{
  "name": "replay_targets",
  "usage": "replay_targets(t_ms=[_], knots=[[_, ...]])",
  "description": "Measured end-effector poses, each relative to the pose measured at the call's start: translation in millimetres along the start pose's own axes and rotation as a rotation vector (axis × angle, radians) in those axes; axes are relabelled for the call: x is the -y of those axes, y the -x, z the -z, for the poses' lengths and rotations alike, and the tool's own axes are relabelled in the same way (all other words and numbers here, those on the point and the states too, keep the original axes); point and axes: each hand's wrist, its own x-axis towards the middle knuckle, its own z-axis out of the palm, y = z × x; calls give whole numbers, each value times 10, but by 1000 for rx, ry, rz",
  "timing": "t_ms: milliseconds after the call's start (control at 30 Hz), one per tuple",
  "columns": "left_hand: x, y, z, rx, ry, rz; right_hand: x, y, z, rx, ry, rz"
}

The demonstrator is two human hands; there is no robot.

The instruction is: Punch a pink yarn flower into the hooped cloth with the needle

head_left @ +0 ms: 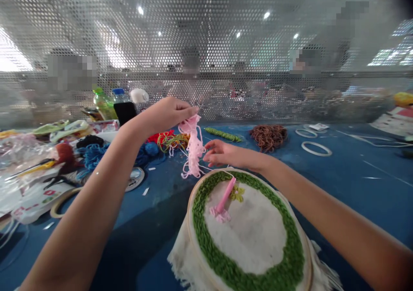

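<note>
The left hand (pixel 166 116) is pinching a hank of pink yarn (pixel 193 147) up above the blue desk (pixel 161 187). The right hand (pixel 229 154) is hovering half-open just beside the yarn, over a wooden embroidery hoop (pixel 189 226) holding green-tufted white cloth (pixel 245 235).

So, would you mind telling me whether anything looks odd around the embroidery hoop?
Yes: the pink yarn hanging from the left hand is a kinked, tangled clump, and the pink punch needle leans out of the cream fabric beside a loose pink tuft.
</note>
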Motion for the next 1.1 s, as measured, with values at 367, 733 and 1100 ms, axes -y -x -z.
replay_targets(t_ms=[367,733,1100], knots=[[-124,163,220,-281,58,-57,-60,-81,-143,-168,88,37],[-116,248,315,-576,-18,-29,107,45,-25,280,-151,-115],[5,77,128,-21,272,-73,294,139,44,201,-582,106]])
